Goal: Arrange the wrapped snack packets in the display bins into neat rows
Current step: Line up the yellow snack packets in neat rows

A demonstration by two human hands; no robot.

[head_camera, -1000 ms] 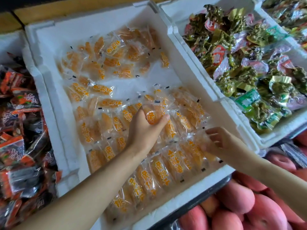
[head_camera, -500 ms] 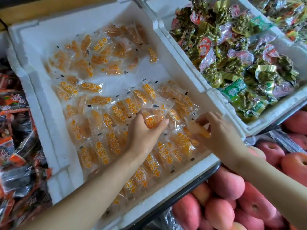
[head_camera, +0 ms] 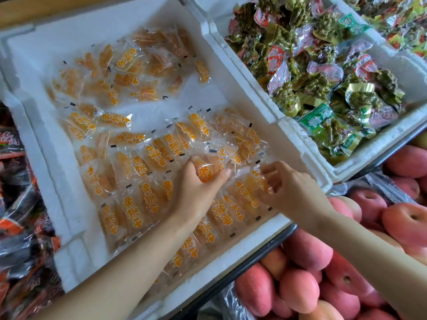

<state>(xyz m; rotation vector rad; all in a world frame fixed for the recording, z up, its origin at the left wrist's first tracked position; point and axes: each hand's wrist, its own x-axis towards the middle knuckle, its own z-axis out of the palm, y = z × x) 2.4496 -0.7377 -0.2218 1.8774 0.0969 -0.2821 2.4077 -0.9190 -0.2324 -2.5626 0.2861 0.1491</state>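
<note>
Your left hand (head_camera: 196, 192) sits in the middle of the frame, fingers and thumb curled round one clear plastic snack packet (head_camera: 213, 163) with an orange dried-fruit slice inside and orange lettering on the wrap. You hold it raised a little above the others. Just to its right, your right hand (head_camera: 292, 190) pinches the end of a second clear packet (head_camera: 255, 184) of the same kind, which lies low against its neighbours.

Both hands work inside the large white foam bin (head_camera: 46, 169) that fills the centre of the frame. In its lower half the same packets lie in slanting, overlapping rows (head_camera: 138, 202), lettering up and mostly running the same way. In its upper left a loose heap of packets (head_camera: 129, 68) lies at mixed angles, some face down, with bare white floor between heap and rows.

A second white foam bin (head_camera: 374, 146) in the upper right holds crumpled green and red foil packets (head_camera: 323, 88). Dark, red-printed packets (head_camera: 20, 227) crowd the left edge of the frame. Pink peaches (head_camera: 300, 262) lie piled in the lower right, under your right forearm.
</note>
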